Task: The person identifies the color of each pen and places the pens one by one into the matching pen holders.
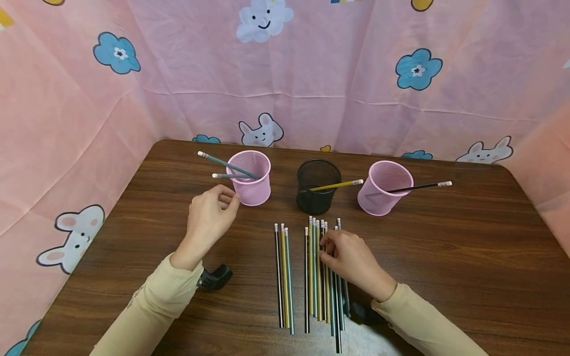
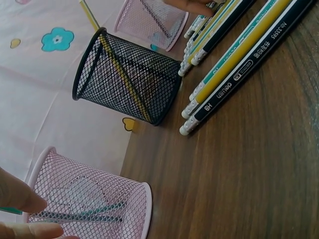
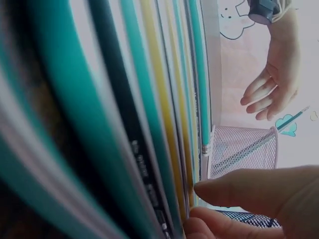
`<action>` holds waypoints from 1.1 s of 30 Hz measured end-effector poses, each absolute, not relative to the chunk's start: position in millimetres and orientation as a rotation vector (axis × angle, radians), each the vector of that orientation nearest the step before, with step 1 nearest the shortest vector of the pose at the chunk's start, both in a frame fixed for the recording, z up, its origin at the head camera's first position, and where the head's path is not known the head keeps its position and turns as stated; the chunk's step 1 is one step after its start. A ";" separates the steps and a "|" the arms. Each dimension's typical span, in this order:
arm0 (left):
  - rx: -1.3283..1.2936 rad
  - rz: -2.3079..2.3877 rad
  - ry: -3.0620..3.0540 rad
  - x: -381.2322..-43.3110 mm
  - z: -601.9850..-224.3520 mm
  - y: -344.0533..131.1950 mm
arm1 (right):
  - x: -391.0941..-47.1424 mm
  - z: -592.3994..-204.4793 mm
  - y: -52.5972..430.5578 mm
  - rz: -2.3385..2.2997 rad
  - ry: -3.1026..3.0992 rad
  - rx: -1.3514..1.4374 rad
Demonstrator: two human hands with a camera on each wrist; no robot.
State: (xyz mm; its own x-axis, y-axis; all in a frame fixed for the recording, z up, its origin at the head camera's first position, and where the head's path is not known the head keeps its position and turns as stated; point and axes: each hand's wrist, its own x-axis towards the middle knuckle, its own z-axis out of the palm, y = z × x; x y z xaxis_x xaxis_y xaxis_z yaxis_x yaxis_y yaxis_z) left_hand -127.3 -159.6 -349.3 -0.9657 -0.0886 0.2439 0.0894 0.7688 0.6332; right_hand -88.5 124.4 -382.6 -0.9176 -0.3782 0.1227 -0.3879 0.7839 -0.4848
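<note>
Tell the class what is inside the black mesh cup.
One yellow pencil leans inside the black mesh cup, its eraser end sticking out over the rim. The mesh wall partly covers its lower end, so its tip is unclear.

Right wrist view: we get nearest pencils [image 3: 75,99] blurred and cut off, print [image 3: 138,160] too soft to read. Head view: right hand [image 1: 354,259] hides some pencils partly; we can't tell if it pinches one. Left wrist view: we see left hand [image 2: 17,194] and near pink cup [image 2: 82,184] cropped.
</note>
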 end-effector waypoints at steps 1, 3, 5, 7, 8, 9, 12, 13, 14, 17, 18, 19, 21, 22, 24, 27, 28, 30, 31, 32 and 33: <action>-0.005 -0.989 -2.704 -127.2 -349.7 -159.3 | -89.0 -382.8 123.5 0.801 -2.950 0.627; -0.004 -0.990 -2.703 -126.7 -350.3 -158.7 | -89.8 -383.3 122.0 0.793 -2.946 0.630; -0.003 -0.989 -2.703 -126.2 -351.1 -158.4 | -90.0 -383.7 120.9 0.796 -2.941 0.637; -0.002 -0.992 -2.704 -125.4 -351.6 -157.8 | -90.1 -384.3 120.1 0.801 -2.939 0.645; -0.002 -0.992 -2.704 -125.0 -351.6 -157.6 | -90.0 -384.6 119.9 0.805 -2.940 0.649; -0.004 -0.994 -2.706 -124.8 -351.7 -157.3 | -90.0 -384.9 119.8 0.807 -2.944 0.647; -0.014 -1.003 -2.705 -124.4 -351.5 -156.4 | -89.9 -384.4 119.4 0.813 -2.954 0.638; -0.017 -1.004 -2.704 -124.4 -351.3 -156.2 | -90.0 -384.2 119.3 0.813 -2.959 0.636; -0.020 -1.007 -2.702 -124.4 -351.0 -156.0 | -90.1 -383.8 119.2 0.813 -2.963 0.634; -0.025 -1.011 -2.695 -124.6 -350.2 -155.5 | -90.4 -382.4 118.2 0.811 -2.970 0.634; -0.024 -1.011 -2.694 -124.6 -350.0 -155.3 | -90.6 -382.0 117.7 0.809 -2.973 0.634; -0.024 -1.013 -2.693 -124.6 -350.0 -155.1 | -90.7 -381.6 117.0 0.809 -2.977 0.636; -0.022 -1.013 -2.696 -124.4 -350.1 -154.7 | -90.7 -381.0 115.3 0.807 -2.986 0.641; -0.024 -1.013 -2.699 -124.3 -350.3 -154.4 | -90.8 -381.0 114.5 0.802 -2.993 0.645; -0.027 -1.014 -2.703 -124.2 -350.8 -153.9 | -91.1 -381.2 112.9 0.794 -3.007 0.656; -0.036 -1.016 -2.702 -124.1 -351.3 -153.5 | -91.9 -381.1 111.1 0.774 -3.021 0.679; -0.041 -1.016 -2.701 -124.1 -351.4 -153.5 | -92.2 -380.9 110.8 0.767 -3.024 0.685; -0.046 -1.016 -2.700 -124.2 -351.8 -153.5 | -92.9 -380.1 110.4 0.758 -3.032 0.694; -0.047 -1.015 -2.700 -124.3 -352.0 -153.6 | -93.3 -379.7 110.2 0.749 -3.034 0.701; -0.048 -1.014 -2.701 -124.3 -352.2 -153.6 | -93.8 -379.3 110.1 0.743 -3.038 0.706; -0.050 -1.014 -2.701 -124.3 -352.4 -153.6 | -94.2 -379.0 109.9 0.738 -3.044 0.709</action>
State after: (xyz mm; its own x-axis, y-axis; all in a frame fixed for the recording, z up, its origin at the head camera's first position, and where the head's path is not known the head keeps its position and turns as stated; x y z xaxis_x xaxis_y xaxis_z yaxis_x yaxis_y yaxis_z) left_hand -124.3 -153.6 -352.4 -0.9667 -0.0573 0.2493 0.1208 0.7566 0.6426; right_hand -94.2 109.9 -379.0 -0.9002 -0.4340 0.0355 -0.4020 0.7970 -0.4507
